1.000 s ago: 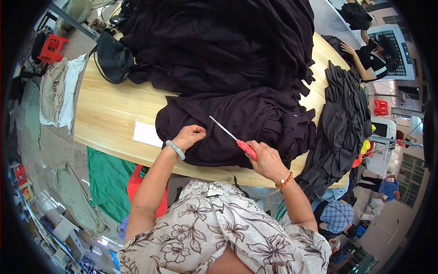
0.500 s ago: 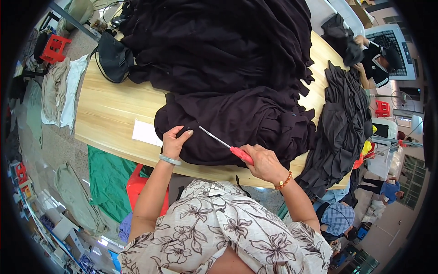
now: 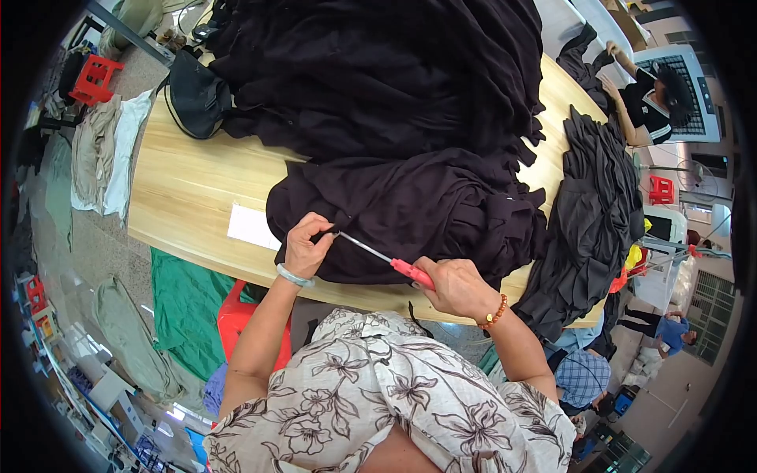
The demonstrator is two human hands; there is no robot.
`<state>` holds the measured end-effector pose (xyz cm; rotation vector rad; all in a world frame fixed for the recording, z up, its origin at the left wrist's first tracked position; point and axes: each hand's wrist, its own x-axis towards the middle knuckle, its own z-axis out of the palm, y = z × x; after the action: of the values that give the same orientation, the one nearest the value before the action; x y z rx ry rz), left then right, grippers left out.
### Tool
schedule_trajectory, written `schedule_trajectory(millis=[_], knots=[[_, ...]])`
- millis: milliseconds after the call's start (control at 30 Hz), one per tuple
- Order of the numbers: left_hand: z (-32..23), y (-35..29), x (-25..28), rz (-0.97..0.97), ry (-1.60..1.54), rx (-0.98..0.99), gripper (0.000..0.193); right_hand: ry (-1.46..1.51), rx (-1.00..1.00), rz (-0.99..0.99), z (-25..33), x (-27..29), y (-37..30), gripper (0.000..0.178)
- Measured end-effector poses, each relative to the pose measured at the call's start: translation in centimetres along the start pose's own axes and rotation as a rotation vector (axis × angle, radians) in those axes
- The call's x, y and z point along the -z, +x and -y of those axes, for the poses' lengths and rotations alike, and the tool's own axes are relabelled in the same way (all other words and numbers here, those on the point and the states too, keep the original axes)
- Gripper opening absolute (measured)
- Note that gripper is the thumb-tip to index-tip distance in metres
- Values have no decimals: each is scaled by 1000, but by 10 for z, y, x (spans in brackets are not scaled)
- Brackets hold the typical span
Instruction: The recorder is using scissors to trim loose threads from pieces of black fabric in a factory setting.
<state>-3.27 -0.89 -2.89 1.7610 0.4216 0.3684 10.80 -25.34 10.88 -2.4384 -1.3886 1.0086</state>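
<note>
A dark, nearly black garment [image 3: 386,197] lies bunched on the table in front of me. At its left part, my left hand [image 3: 303,251] pinches a fold of the dark cloth between thumb and fingers. My right hand [image 3: 464,288] is wrapped round the red handle of a tool [image 3: 412,273] with a long, thin metal shaft. The shaft slants up and to the left, and its tip meets the cloth right beside my left fingertips. What exactly lies under the tip is too small to make out.
A large heap of dark cloth [image 3: 371,71] covers the far table. A black bag-like item [image 3: 195,94] lies at far left, a white card [image 3: 251,226] near my left hand. Dark garments [image 3: 595,213] hang over the right end. A co-worker [image 3: 650,102] handles dark cloth beyond.
My left fingers have closed in a pinch on the cloth. The tool has shifted slightly left and down, its tip now at those fingertips. The co-worker's hands have moved.
</note>
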Motion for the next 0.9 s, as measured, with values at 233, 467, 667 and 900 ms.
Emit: schedule_trajectory(millis=[233, 467, 667, 900], knots=[[-1, 0, 1, 11, -23, 5, 13, 14, 10, 48, 3, 3, -1, 26], [12, -10, 2, -8, -42, 39, 10, -8, 1, 56, 2, -9, -9, 27], [23, -31, 15, 131, -85, 352, 17, 75, 25, -31, 5, -14, -11, 30], [27, -59, 30, 33, -340, 507, 11, 99, 42, -14, 7, -21, -9, 32]])
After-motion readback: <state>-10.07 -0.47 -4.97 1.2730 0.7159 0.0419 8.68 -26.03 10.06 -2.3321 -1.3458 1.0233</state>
